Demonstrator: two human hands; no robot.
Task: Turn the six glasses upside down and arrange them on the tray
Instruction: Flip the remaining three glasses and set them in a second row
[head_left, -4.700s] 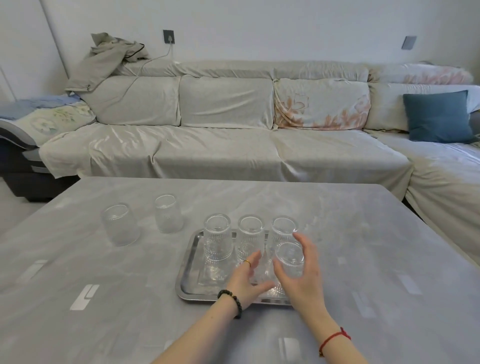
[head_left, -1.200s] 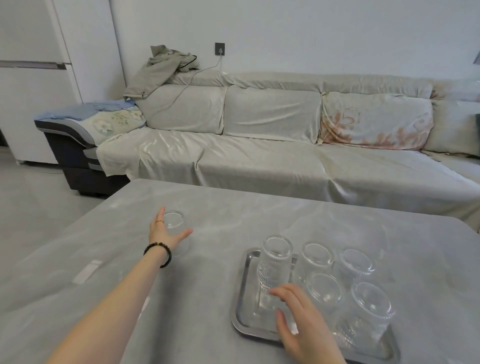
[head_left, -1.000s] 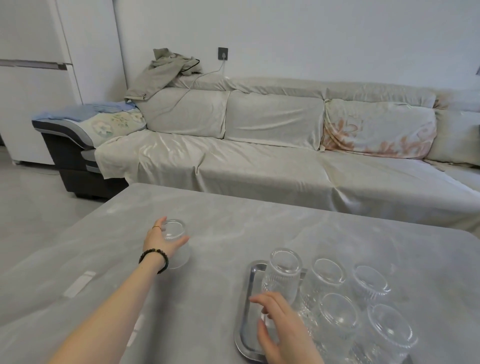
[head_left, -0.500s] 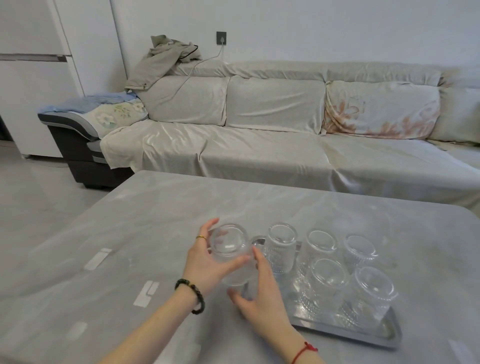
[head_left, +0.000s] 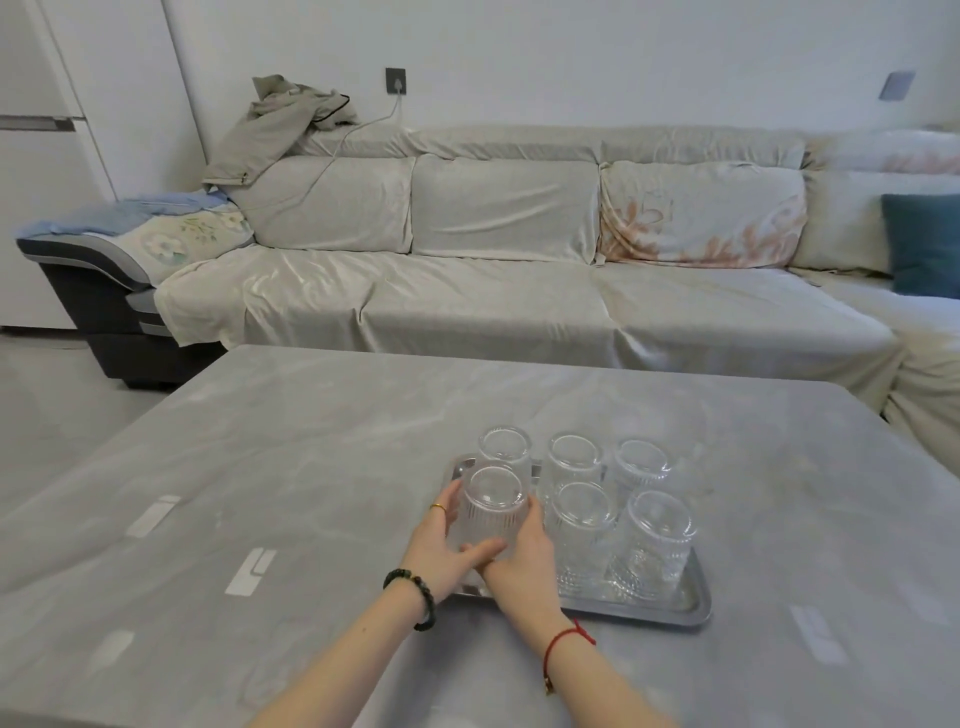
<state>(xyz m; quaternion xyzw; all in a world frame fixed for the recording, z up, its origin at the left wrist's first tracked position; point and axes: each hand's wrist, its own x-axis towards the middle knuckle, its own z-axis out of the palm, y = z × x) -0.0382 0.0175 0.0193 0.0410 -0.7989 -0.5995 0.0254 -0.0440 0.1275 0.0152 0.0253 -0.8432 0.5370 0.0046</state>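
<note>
Your left hand (head_left: 439, 551) and right hand (head_left: 522, 556) both wrap around the sixth glass (head_left: 491, 512), fingers curled against its ribbed sides and thumbs meeting at the front. It is upside down, base up, at the near left corner of the metal tray (head_left: 696, 608) (whether its rim already touches the tray you cannot tell, since your hands cover it). The other five glasses sit inverted on the tray: three in the far row (head_left: 574, 460) and two in the near row (head_left: 657, 540), close together. The tray rests on the grey table (head_left: 291, 467), with the covered sofa (head_left: 493, 291) behind.
</note>
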